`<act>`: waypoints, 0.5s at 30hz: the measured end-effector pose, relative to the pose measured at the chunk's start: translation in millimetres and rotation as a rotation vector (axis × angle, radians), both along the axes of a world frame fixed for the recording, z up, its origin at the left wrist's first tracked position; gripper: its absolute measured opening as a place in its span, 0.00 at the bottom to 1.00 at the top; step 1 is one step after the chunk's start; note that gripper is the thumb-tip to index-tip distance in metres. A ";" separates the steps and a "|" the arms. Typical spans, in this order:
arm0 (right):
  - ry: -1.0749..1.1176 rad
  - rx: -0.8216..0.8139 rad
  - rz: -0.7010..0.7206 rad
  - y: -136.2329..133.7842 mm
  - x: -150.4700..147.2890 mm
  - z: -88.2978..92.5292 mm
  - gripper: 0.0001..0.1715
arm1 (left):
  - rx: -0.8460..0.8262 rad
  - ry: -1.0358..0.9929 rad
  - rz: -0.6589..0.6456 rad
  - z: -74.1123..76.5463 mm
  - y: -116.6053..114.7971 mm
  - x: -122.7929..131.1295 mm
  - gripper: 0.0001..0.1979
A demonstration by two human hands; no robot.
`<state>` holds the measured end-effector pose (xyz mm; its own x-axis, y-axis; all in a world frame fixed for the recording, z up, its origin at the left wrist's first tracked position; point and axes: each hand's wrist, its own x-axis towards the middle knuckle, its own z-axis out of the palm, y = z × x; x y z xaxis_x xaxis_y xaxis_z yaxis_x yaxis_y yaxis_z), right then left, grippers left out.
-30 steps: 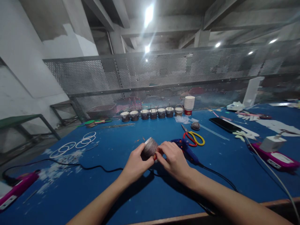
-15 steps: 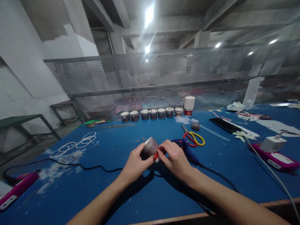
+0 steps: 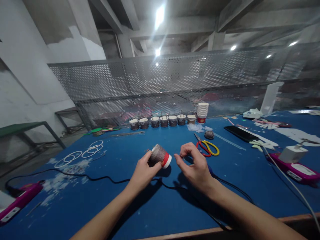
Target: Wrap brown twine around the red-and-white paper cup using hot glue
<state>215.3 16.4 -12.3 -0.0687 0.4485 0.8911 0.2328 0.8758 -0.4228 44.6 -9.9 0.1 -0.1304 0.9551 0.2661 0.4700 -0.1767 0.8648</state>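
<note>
While the left hand (image 3: 144,170) clasps a small paper cup (image 3: 160,155) between thumb and fingers, the right hand (image 3: 195,165) is held just to the right of it, not touching. The cup is near the middle of the blue desk (image 3: 105,206), raised a little above the surface, with its shadow beneath. It is tilted well over rather than upright: its long axis slants from upper left to lower right. The end wrapped in grey-brown yarn points up and left, away from the person; the other end, with a red band and a white edge, points down and right, toward the right hand. The right hand's fingers are curled, with the thumb near the forefinger; whether they pinch anything cannot be told. Partly hidden behind that hand is a blue tool (image 3: 210,170) with a black cord. Beyond it are scissors (image 3: 206,146) with one red and one yellow handle, their blades pointing up and left, and a small ball of yarn (image 3: 209,134). Along the far side are a row of wrapped cups (image 3: 164,122) standing mouth up, and a stack of paper cups (image 3: 202,111). White rings (image 3: 92,149) lie flat at the left.
</note>
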 end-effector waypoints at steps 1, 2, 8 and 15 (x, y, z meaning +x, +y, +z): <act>0.018 -0.011 0.007 0.5 0.6 -0.7 0.09 | 0.003 -0.007 0.000 0.3 0.6 -0.4 0.03; 0.026 -0.028 0.018 1.0 1.2 -1.5 0.08 | 0.006 -0.007 -0.001 0.0 1.5 -1.2 0.03; 0.067 -0.213 0.084 -2.4 7.4 0.0 0.08 | -0.006 0.044 0.030 -8.8 9.5 -8.6 0.06; -0.115 -0.399 0.157 -3.4 8.6 1.5 0.17 | -0.021 -0.155 0.040 -10.6 15.7 -14.0 0.07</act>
<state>223.9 13.0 -10.8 -0.2522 0.7321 0.6328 0.1755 0.6777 -0.7141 30.6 5.8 -10.5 -0.2064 0.9535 0.2196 0.3373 -0.1414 0.9307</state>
